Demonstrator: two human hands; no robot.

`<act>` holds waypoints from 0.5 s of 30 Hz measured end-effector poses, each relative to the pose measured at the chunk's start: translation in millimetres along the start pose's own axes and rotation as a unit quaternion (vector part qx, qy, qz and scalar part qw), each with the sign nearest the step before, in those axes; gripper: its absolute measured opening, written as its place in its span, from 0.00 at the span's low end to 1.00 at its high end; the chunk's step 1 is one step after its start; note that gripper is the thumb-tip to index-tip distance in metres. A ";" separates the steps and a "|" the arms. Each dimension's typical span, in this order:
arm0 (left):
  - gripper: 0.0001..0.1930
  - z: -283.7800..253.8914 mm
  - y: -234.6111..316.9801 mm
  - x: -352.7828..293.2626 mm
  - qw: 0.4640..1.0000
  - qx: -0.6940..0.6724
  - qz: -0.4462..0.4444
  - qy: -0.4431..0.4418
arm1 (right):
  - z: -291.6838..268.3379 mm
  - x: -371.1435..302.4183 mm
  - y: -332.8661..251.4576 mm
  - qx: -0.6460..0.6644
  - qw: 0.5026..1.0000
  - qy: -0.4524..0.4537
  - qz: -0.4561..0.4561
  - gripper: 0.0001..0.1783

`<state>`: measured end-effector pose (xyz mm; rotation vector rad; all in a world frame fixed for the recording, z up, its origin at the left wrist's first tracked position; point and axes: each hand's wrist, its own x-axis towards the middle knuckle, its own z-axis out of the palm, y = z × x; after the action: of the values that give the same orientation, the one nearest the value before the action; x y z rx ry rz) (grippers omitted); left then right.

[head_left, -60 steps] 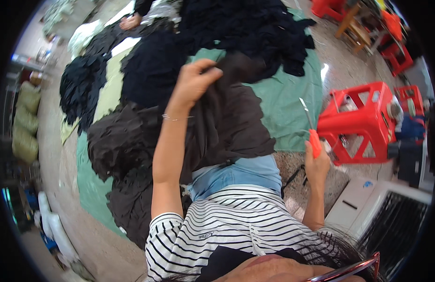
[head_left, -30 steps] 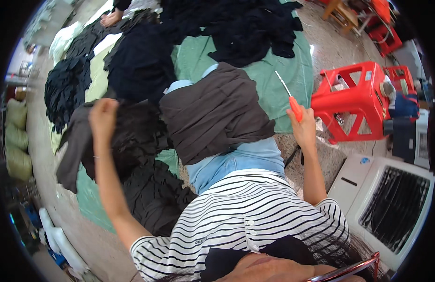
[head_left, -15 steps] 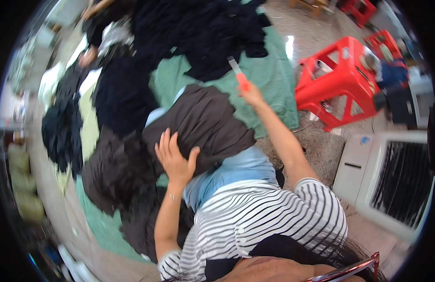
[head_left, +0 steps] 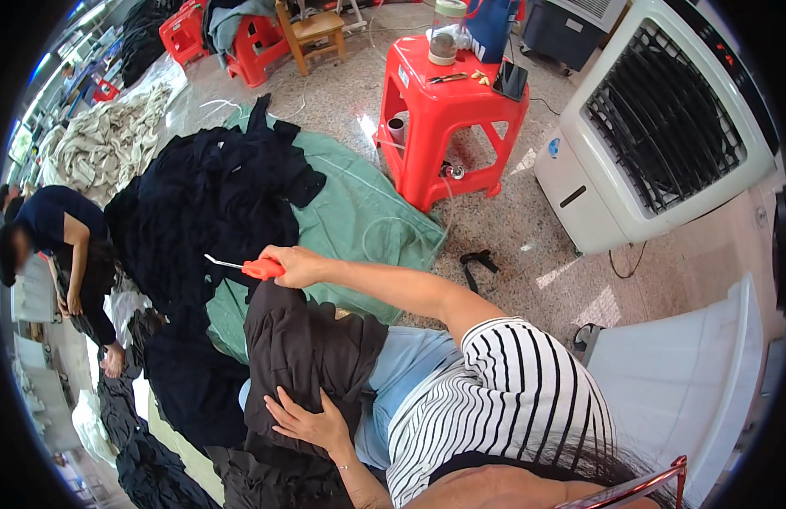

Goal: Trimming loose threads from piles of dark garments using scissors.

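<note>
Across my lap lies dark brown cloth (head_left: 317, 343), bunched in folds over light blue trousers (head_left: 410, 365). Flat on it rests my left hand (head_left: 312, 424), its fingers spread. My right hand (head_left: 295, 267) is closed round the orange-red handle of a small bladed tool (head_left: 261, 269). Its thin metal end points left, above the green sheet and beside the dark garments. A big heap of black garments (head_left: 210, 195) is spread on the green sheet (head_left: 350, 212) in front of me. More brown cloth (head_left: 278, 475) lies beside my left forearm.
Ahead to the right stands a red stool (head_left: 452, 110) with a jar (head_left: 444, 34), a phone (head_left: 510, 81) and small items on it. A white air cooler (head_left: 614, 161) stands at right. Another person (head_left: 66, 229) bends over garments at far left. A beige cloth heap (head_left: 109, 140) lies beyond.
The view has swung to the right. My right hand has brought the bladed tool leftward across my front, near the lap cloth's far edge. My left hand still rests on the cloth.
</note>
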<state>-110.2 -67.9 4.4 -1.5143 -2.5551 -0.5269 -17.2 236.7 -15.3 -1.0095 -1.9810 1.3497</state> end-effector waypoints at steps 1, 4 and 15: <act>0.41 0.7 -0.3 1.5 1.000 0.007 -0.002 0.003 | -13.4 -5.2 -23.6 -0.011 1.000 0.008 -0.003 0.29; 0.45 -5.0 8.9 12.5 0.999 -0.013 -0.026 0.016 | -41.8 -23.5 -78.4 0.015 0.995 0.041 -0.088 0.29; 0.16 21.2 -174.7 -16.3 0.938 -0.311 -0.032 0.151 | -95.6 -103.7 -195.6 0.144 0.951 0.060 -0.266 0.25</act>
<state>-252.5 -150.2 -60.5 -1.3483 -2.3038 -1.5593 60.8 160.0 199.6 -0.3706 -1.7279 1.1871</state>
